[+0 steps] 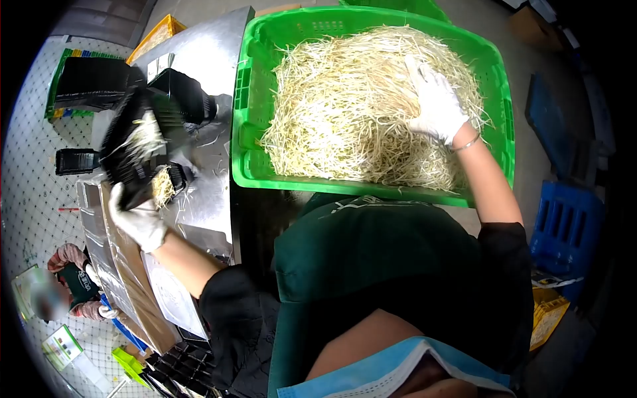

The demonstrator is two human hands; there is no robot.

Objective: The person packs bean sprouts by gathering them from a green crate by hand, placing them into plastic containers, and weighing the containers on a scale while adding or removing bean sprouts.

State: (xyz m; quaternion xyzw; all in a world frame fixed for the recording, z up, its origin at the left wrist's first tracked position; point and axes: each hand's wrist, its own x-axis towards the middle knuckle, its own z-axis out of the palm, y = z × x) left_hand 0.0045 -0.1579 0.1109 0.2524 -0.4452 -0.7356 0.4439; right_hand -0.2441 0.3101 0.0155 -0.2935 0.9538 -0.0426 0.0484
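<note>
My left hand, in a white glove, grips the edge of a black plastic tray. The tray is tilted and smeared by motion, with a small bunch of bean sprouts in it. My right hand, also gloved, lies on a big heap of bean sprouts with its fingers apart. The heap fills a green plastic crate. Just beyond the held tray stand stacks of black trays. A small black tray with sprouts is beside my left hand.
The metal table carries scattered sprouts. A cardboard box stands along its left side. Another person works at the far left. A blue crate and a yellow crate are on the right.
</note>
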